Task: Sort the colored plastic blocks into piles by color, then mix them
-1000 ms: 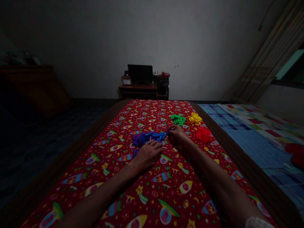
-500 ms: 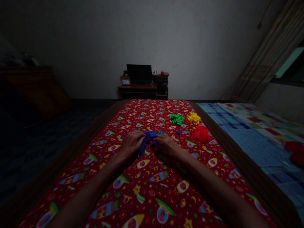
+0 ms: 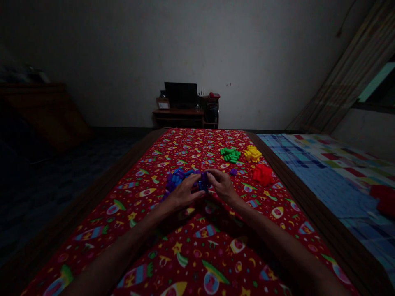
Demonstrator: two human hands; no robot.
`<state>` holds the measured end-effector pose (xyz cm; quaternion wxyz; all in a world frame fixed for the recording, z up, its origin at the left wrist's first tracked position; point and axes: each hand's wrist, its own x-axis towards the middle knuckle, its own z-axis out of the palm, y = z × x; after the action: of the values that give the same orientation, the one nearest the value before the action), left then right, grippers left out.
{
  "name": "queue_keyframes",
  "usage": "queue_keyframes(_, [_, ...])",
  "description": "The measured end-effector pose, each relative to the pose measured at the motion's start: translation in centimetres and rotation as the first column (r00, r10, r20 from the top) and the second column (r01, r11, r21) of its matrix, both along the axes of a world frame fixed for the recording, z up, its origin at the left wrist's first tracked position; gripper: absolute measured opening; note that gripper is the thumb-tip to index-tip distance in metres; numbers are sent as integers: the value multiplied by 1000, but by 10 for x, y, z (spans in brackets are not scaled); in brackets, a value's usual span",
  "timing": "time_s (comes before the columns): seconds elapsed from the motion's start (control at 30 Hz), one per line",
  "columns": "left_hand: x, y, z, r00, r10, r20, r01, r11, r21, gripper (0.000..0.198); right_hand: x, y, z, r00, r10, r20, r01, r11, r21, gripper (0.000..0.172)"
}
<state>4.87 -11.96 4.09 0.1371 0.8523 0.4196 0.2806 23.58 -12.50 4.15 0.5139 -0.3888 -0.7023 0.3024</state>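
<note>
My left hand (image 3: 187,191) is closed around small blue plastic pieces (image 3: 202,186), which show at its fingertips and thumb. My right hand (image 3: 222,185) meets it from the right, its thumb and fingers pinching a dark purple plastic piece (image 3: 204,177). Both hands are just above the cloth, and their fingers partly hide what they hold. A mixed pile of blue and purple pieces (image 3: 176,177) lies to the left of and behind my left hand. Beyond my right hand rests a small purple cluster (image 3: 233,172).
Green pieces (image 3: 230,155), yellow pieces (image 3: 252,153) and red pieces (image 3: 263,175) lie in separate piles at the right of the red patterned cloth (image 3: 197,246). A desk with a monitor (image 3: 181,95) stands against the far wall. Blue checked bedding (image 3: 296,176) is on the right.
Both hands have come together and now hold blue and purple pieces between them. The left hand has moved right, off the mixed pile, which now shows more fully.
</note>
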Motion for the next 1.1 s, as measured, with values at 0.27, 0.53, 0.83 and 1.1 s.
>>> queue_keyframes(0.27, [2, -5, -26, 998, 60, -18, -56, 981, 188, 17, 1, 3, -4, 978, -11, -207, -12, 994, -109, 31])
queue_keyframes(0.53, [5, -25, -10, 980, -76, -185, 125, 954, 273, 24, 57, 37, 0, 944, -294, -149, 274, 951, -140, 38])
queue_keyframes(0.83, [-17, 4, -6, 917, 182, -355, -85, 958, 273, 19, 107, 47, -33, 817, -487, 309, 513, 858, -3, 28])
queue_keyframes(1.1, [-18, 8, -7, 912, 193, -363, -136, 975, 178, 7, 71, 34, -8, 894, -348, 284, 337, 937, 88, 26])
